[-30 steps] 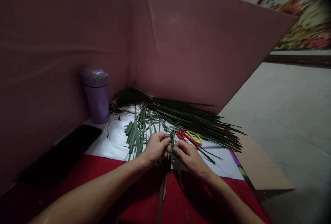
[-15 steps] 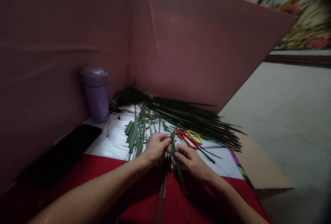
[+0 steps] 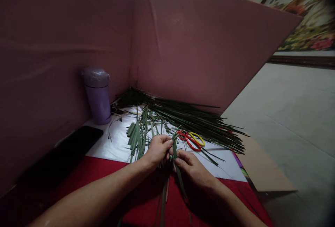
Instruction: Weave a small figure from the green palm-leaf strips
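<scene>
Long green leaf strips (image 3: 179, 178) hang down between my two hands at the front of the table. My left hand (image 3: 160, 150) is closed and pinches the upper part of the strips, where they bend over near its fingertips. Just below and to the right, my right hand (image 3: 192, 164) grips a strip between thumb and fingers. Right behind the hands lie scissors (image 3: 193, 142) with red and yellow handles. Loose cut leaf pieces (image 3: 134, 138) are spread on the white sheet to the left of them.
A large bundle of long dark green leaves (image 3: 199, 118) lies along the pink panel (image 3: 183, 45). A purple tumbler (image 3: 98, 97) stands at the left, with a black flat object (image 3: 68, 150) before it. Red cloth (image 3: 104, 192) covers the near table; brown cardboard (image 3: 267, 171) is at the right.
My right hand has moved slightly down along the strip, away from the left fingertips. My left hand stays where it was, still pinching the strips.
</scene>
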Tool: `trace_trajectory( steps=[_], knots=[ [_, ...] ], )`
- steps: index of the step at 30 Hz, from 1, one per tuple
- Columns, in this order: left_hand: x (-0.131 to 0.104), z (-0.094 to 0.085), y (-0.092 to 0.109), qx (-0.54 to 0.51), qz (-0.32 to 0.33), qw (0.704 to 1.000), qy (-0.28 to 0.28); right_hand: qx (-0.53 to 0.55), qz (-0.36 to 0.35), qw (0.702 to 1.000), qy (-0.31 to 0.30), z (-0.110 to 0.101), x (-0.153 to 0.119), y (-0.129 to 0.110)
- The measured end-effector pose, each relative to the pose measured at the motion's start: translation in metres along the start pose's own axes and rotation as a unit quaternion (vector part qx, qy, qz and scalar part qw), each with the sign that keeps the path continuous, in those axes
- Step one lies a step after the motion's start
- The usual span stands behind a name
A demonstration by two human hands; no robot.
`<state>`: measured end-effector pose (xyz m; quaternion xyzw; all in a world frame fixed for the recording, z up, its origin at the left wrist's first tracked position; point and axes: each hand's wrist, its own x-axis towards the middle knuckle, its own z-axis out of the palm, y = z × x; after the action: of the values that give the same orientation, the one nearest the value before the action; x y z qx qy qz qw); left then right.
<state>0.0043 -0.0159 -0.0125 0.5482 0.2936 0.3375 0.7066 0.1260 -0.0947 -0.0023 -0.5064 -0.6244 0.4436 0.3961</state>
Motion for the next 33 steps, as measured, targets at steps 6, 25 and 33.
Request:
trace_trajectory(
  steps=[6, 25, 33],
  knots=[
    [0.0, 0.0, -0.001, -0.001, 0.002, 1.0, -0.002, -0.007, 0.002, 1.0, -0.005, 0.002, -0.003, 0.001],
    [-0.001, 0.002, -0.001, -0.004, -0.002, 1.0, 0.005, -0.057, 0.027, 0.998, -0.024, 0.002, -0.017, 0.003],
    [-0.001, 0.001, 0.006, -0.017, 0.028, 0.999, -0.006, -0.032, 0.045, 0.997, 0.057, -0.009, -0.003, -0.012]
  ],
)
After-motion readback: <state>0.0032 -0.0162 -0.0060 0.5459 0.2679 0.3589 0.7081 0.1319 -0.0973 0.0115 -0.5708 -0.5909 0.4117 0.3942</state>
